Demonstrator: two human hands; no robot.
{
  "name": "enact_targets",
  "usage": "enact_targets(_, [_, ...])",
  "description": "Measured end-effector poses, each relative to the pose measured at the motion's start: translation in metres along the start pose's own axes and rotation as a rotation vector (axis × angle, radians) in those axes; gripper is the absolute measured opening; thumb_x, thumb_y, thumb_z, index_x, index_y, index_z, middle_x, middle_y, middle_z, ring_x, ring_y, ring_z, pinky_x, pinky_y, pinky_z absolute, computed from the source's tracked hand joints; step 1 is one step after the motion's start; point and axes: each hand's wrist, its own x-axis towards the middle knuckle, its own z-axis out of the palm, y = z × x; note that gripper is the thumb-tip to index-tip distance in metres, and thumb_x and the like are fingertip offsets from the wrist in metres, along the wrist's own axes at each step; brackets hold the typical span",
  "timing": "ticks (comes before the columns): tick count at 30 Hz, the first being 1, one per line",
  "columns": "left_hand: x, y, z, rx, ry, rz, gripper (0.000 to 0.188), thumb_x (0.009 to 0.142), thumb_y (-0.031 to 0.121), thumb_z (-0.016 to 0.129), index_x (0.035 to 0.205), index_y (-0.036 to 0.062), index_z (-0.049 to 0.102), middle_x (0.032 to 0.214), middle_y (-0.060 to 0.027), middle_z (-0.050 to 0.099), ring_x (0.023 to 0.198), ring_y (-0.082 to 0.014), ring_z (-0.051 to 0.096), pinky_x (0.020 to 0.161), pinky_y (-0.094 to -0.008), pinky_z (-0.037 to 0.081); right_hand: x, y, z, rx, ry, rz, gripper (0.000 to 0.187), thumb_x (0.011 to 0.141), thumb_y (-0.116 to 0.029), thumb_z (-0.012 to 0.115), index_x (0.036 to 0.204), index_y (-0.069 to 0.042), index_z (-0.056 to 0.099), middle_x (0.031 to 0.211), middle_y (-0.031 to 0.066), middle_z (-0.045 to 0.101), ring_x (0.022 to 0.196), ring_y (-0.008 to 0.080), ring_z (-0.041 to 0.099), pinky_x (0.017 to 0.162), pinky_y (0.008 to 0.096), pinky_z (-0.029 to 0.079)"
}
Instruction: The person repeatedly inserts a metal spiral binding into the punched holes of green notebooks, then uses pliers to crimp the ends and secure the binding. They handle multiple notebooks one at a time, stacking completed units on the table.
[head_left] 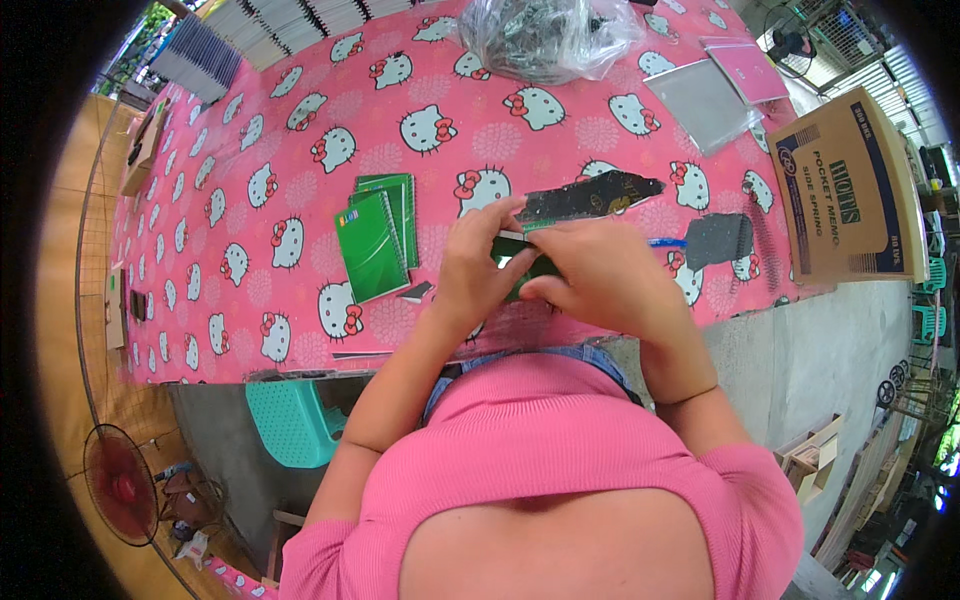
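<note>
At the near edge of the table, my left hand and my right hand close in on a small green spiral notebook. Fingers and thumbs of both hands grip it, and they cover most of it. A little left of my left hand lie several green spiral notebooks, overlapping in a loose pile. Just beyond my fingers is a torn black strip. A blue pen pokes out to the right of my right hand, beside a dark grey piece.
A cardboard box stands at the table's right edge, near a loose dark coil. Farther back are a clear plastic sleeve, a plastic bag of dark items and notebook stacks. A turquoise stool is below left.
</note>
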Motion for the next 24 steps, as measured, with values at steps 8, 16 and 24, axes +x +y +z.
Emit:
enact_targets(8, [-0.005,-0.016,-0.010,-0.118,0.062,-0.013,0.058,0.064,0.001,0.078,0.118,0.0042,0.057,0.101,-0.0132,0.058,0.092,-0.0284,0.060,0.080,-0.0348,0.050,0.007,-0.008,0.004,0.014,0.043,-0.014,0.030,0.076,-0.030,0.074,0.080,-0.002,0.068,0.083,0.0171,0.069,0.084,0.0340,0.067,0.070,0.0438,0.053])
enact_targets(16, [-0.022,-0.021,-0.003,-0.787,0.119,-0.302,0.035,0.083,-0.008,0.067,0.115,-0.0018,0.054,0.101,-0.0072,0.061,0.097,-0.0121,0.059,0.082,-0.0244,0.049,0.027,0.005,0.009,-0.070,-0.015,-0.006,0.034,0.074,-0.034,0.074,0.089,-0.004,0.065,0.084,0.0166,0.067,0.085,0.0346,0.065,0.071,0.0452,0.051])
enact_targets(24, [-0.025,-0.026,-0.005,-0.762,0.089,-0.315,0.036,0.083,-0.012,0.064,0.115,-0.0020,0.054,0.104,-0.0078,0.060,0.096,-0.0132,0.060,0.084,-0.0247,0.050,0.030,0.005,0.014,-0.032,-0.023,-0.044,0.031,0.075,-0.031,0.073,0.083,-0.002,0.066,0.080,0.0184,0.067,0.080,0.0357,0.066,0.069,0.0448,0.052])
